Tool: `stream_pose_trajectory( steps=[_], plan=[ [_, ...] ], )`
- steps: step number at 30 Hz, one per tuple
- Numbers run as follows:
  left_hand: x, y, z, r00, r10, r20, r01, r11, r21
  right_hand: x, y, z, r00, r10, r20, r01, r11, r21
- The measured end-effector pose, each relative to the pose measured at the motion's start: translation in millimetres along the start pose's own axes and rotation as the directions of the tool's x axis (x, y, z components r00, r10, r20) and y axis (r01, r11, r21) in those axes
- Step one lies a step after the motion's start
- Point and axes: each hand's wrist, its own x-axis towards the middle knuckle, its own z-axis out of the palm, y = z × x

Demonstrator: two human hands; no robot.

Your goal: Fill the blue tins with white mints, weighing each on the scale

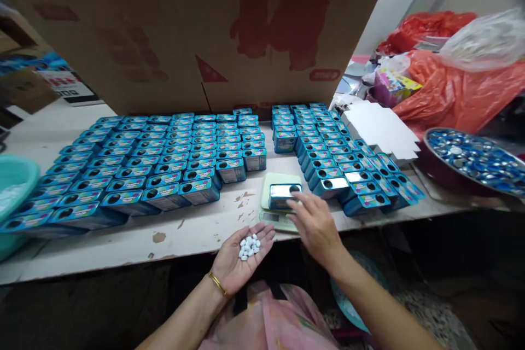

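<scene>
My left hand [241, 257] lies palm up in front of the table edge, its cupped palm holding a small heap of white tablets [249, 247]. Over the pale green scale [268, 220], my right hand [315, 224] has its fingers drawn together around what looks like a white tablet [301, 204]. Those fingertips are beside the round hole of a blue tin [281, 199] that stands on the scale. How full the tin is cannot be seen.
Rows of blue tins with dark round holes [143, 167] stand left, and another block [324, 158] right. Behind them rises a large cardboard box [164, 38]. A bowl of blue and silver lids [471, 158] sits right, a turquoise basin [20, 175] left.
</scene>
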Motion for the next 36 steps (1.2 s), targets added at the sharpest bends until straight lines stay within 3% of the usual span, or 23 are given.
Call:
stream_pose_trajectory(
  steps=[3, 6, 9, 15, 20, 27, 32, 36],
  plan=[
    [-2.6, -10.8, -9.3, 0.994, -0.089, 0.064, 0.092, 0.995, -0.033, -31.0, -44.3, 18.5, 0.99, -0.03, 0.136, 0.017, 0.995, 0.094],
    [-9.5, -18.6, -25.0, 0.979, -0.185, 0.084, 0.187, 0.982, -0.025, -50.8, -77.5, 41.6, 0.972, 0.013, 0.233, -0.032, 0.996, 0.08],
    [-19.3, -19.5, -41.4, 0.981, -0.194, 0.019, 0.194, 0.981, -0.01, -59.0, -91.3, 55.3, 0.959, 0.028, 0.281, -0.053, 0.995, 0.082],
    [-31.2, -10.7, -56.5, 0.978, -0.203, -0.041, 0.203, 0.979, -0.007, -52.4, -100.3, 59.2, 0.933, -0.03, 0.359, -0.006, 0.995, 0.098],
    [-26.6, -6.4, -58.4, 0.974, -0.226, -0.034, 0.225, 0.974, -0.031, -39.5, -94.0, 65.0, 0.912, -0.019, 0.409, -0.027, 0.994, 0.107],
    [-13.8, 4.6, -52.4, 0.985, -0.172, -0.028, 0.17, 0.984, -0.058, -25.3, -80.7, 71.3, 0.938, -0.072, 0.338, 0.002, 0.98, 0.201],
    [-7.6, 9.3, -32.3, 0.988, -0.153, 0.033, 0.155, 0.987, -0.049, 3.4, -53.1, 36.5, 0.993, -0.017, 0.12, -0.021, 0.951, 0.31],
    [-2.1, 7.9, -11.5, 0.973, -0.217, 0.077, 0.214, 0.976, 0.04, 33.1, -17.2, 2.9, 0.998, 0.039, -0.055, -0.028, 0.98, 0.196]
  ],
)
